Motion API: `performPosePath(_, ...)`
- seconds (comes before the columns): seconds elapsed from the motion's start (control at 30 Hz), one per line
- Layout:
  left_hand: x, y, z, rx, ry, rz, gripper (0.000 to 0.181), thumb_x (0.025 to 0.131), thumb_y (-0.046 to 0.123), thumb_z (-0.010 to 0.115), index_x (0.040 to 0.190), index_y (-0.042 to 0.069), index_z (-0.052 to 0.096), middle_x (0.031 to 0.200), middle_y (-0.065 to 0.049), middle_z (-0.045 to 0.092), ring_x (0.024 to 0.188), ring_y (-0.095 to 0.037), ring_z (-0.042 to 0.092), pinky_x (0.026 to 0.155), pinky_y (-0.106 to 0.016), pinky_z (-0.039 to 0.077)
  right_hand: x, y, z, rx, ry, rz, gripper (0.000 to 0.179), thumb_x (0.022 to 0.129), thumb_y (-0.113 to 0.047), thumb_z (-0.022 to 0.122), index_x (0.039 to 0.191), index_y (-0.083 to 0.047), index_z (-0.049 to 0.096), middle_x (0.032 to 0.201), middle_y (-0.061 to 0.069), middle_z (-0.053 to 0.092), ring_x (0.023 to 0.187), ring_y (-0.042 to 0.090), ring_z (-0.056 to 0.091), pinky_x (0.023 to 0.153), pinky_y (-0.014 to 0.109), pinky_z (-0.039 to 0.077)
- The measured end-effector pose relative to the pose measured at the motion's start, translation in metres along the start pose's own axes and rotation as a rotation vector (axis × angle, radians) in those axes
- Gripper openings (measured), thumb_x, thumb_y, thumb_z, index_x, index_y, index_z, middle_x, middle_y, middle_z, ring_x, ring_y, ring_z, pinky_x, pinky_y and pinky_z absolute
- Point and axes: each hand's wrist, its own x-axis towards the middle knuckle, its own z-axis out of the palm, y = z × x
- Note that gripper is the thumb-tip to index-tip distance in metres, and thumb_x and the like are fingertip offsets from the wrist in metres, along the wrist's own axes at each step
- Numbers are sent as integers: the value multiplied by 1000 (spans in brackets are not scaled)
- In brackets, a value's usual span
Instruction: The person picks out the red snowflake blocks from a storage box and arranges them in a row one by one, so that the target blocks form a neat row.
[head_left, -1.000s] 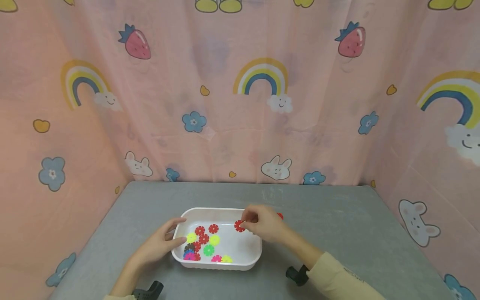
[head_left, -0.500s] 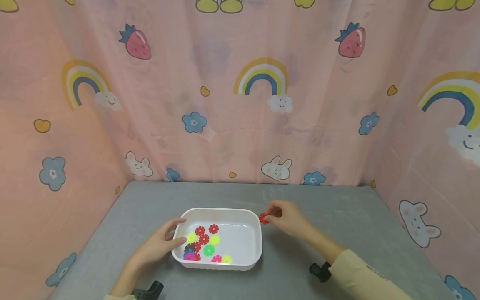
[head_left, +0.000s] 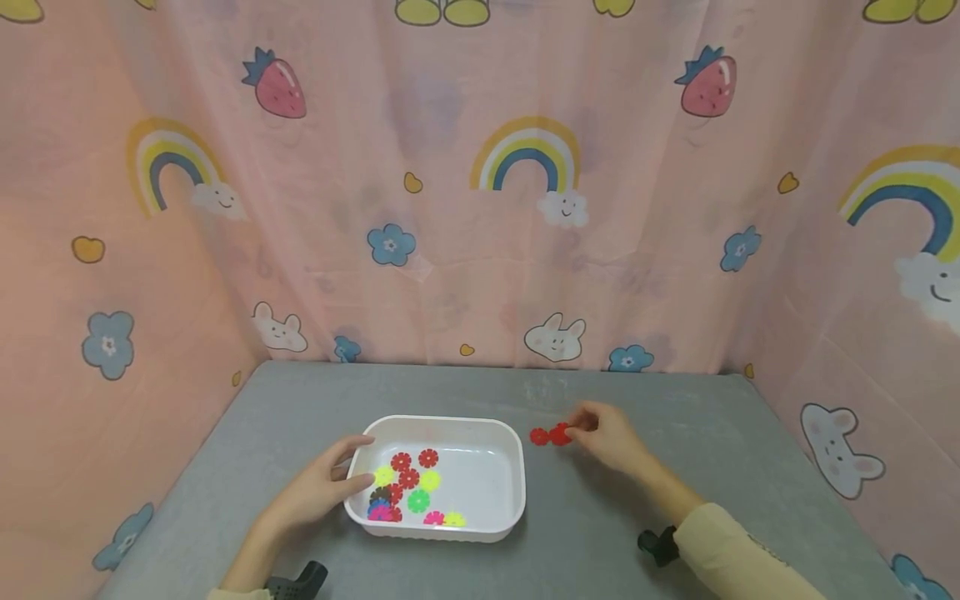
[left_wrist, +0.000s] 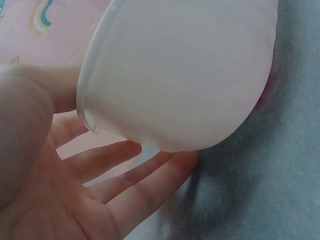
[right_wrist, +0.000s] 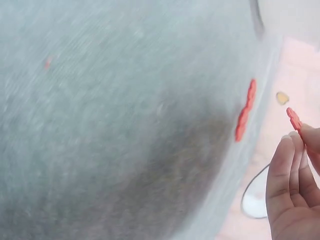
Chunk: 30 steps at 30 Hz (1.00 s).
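A white plastic tub [head_left: 487, 483] stands on the table, with my left hand [head_left: 321, 483] gripping its left end. In the left wrist view the thumb [left_wrist: 62, 82] hooks over the rim while the fingers lie against the outer wall. My right hand [head_left: 611, 437] pinches a red snowflake disc [right_wrist: 294, 119] between thumb and fingertips. Just right of the tub, more red snowflake discs [head_left: 539, 436] lie on the table, below the held one; the right wrist view shows them edge-on in a row [right_wrist: 245, 111].
Inside the tub several snowflake discs, red, yellow, green [head_left: 418, 501], blue, pink and dark, gather toward the left and front. The grey table [head_left: 637, 400] ends at a pink patterned curtain [head_left: 480, 275] behind and at both sides.
My right hand has moved right, carrying the red disc out of the tub and over the red discs on the table. My left hand has stayed on the tub.
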Motion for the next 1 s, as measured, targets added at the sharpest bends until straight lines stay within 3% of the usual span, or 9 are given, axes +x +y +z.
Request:
performPosePath(0.3,-1,2,-1,-9,2,-6,61,95,28,74,148,14,47,158,-28,34,136,-51,45,107,-60,42,7,11,-1,-37,48,92,9,92,-8,73,94,-2,67,73,5,62,59,17,60,55,29,54)
performPosePath(1.0,0,2,1,13,8,-5,61,94,31,74,147,15,49,157,-28,36,136,-52,45,106,-60,44,10,32,3,-80,39,133,10,91,-4,72,89,1,64,68,4,63,57,15,61,52,30,56)
